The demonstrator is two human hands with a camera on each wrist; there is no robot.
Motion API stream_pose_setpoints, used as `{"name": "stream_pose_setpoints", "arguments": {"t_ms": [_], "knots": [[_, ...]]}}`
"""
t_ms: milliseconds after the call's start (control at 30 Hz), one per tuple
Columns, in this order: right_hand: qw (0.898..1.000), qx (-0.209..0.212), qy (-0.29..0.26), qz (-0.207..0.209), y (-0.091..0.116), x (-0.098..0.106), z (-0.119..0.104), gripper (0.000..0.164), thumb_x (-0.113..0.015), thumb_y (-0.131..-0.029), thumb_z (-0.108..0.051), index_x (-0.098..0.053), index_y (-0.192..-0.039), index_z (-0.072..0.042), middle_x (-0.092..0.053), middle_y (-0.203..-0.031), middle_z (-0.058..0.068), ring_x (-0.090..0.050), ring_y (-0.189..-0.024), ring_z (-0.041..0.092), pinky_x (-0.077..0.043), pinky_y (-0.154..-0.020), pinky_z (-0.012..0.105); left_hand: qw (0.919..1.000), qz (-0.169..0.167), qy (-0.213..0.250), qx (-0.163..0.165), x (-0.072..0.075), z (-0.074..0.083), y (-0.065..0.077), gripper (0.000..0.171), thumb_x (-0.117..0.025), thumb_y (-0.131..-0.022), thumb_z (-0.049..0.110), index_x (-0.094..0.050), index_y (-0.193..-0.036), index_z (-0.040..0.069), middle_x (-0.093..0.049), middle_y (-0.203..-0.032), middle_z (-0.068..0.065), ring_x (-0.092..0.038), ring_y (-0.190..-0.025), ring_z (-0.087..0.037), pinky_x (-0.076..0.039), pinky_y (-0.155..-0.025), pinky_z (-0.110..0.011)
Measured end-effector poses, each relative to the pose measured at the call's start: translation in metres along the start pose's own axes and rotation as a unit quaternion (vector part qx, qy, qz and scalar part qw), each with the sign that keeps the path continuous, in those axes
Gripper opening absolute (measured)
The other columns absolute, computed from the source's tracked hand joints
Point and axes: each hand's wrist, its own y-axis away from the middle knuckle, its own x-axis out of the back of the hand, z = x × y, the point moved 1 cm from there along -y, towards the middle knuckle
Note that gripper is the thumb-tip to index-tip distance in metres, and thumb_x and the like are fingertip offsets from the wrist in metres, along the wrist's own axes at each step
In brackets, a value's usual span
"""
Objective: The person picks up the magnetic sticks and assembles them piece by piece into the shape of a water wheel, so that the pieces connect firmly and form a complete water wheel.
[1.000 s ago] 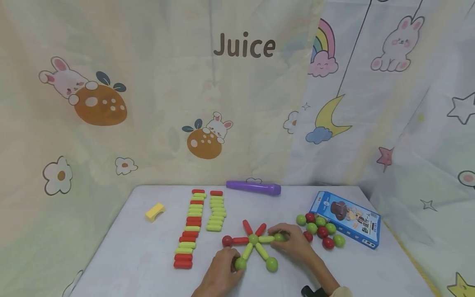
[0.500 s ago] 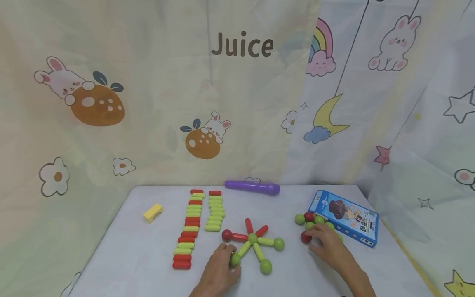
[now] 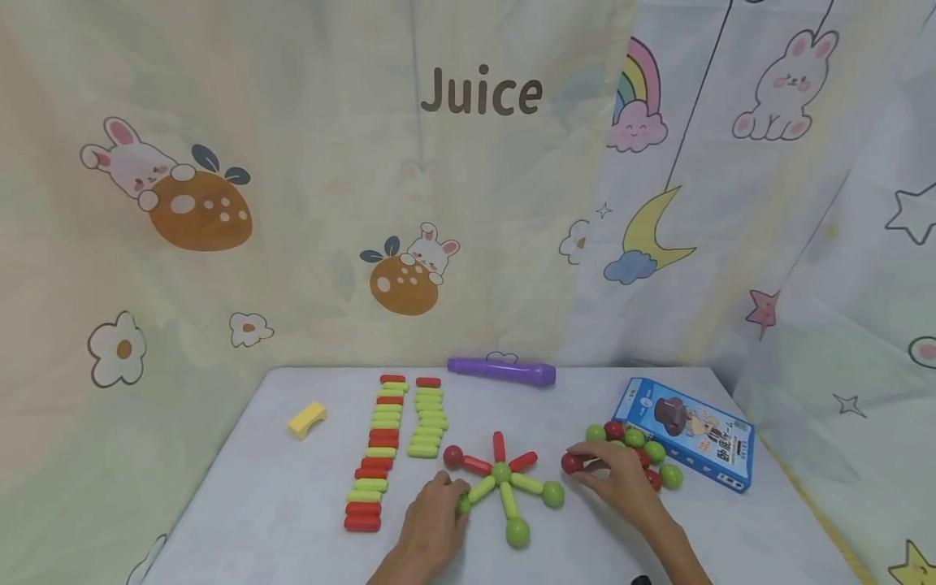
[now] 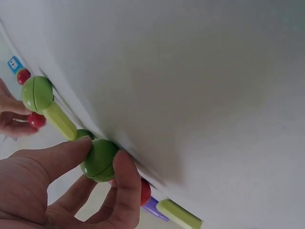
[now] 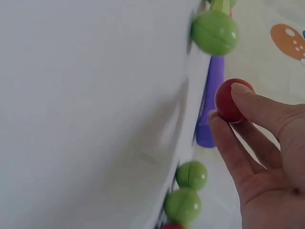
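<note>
A star-shaped build of short red and lime sticks around a green hub ball (image 3: 501,473) lies mid-table. Its left arm ends in a red ball (image 3: 453,457), and its lower and right arms in green balls. My left hand (image 3: 431,520) pinches the green end ball (image 4: 100,160) of the lower-left arm between thumb and fingers. Two red sticks (image 3: 500,447) at the back have bare outer ends. My right hand (image 3: 621,483) pinches a loose red ball (image 5: 231,101) between thumb and fingertips, right of the star, partly covering the pile of balls behind it.
Red and green balls (image 3: 670,476) are heaped at the right, against a blue picture box (image 3: 691,431). Left of the star, red and lime sticks (image 3: 363,509) lie in two rows. A yellow arched block (image 3: 307,420) sits far left; a purple rod (image 3: 500,371) lies along the back edge.
My right hand let go of the star's right green ball, reached to the pile and came back left with a red ball. The star has turned clockwise, my left hand still on its ball.
</note>
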Motion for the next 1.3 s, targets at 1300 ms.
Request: {"name": "stream_pose_setpoints", "arguments": {"t_ms": [1300], "knots": [[0.992,-0.053,-0.114,0.017,0.000,-0.007,-0.023,0.037,-0.088,-0.087,-0.004,-0.078,-0.123,-0.007,-0.081,-0.116,0.006,-0.077,-0.110,0.027,-0.061,-0.095,0.038,0.9900,-0.097,0.102,0.005,-0.002,0.007,0.010,0.036,-0.088,-0.091,0.017,-0.076,-0.123,0.004,-0.056,-0.094,0.001,-0.053,-0.083,-0.018,-0.052,-0.074,-0.032]]}}
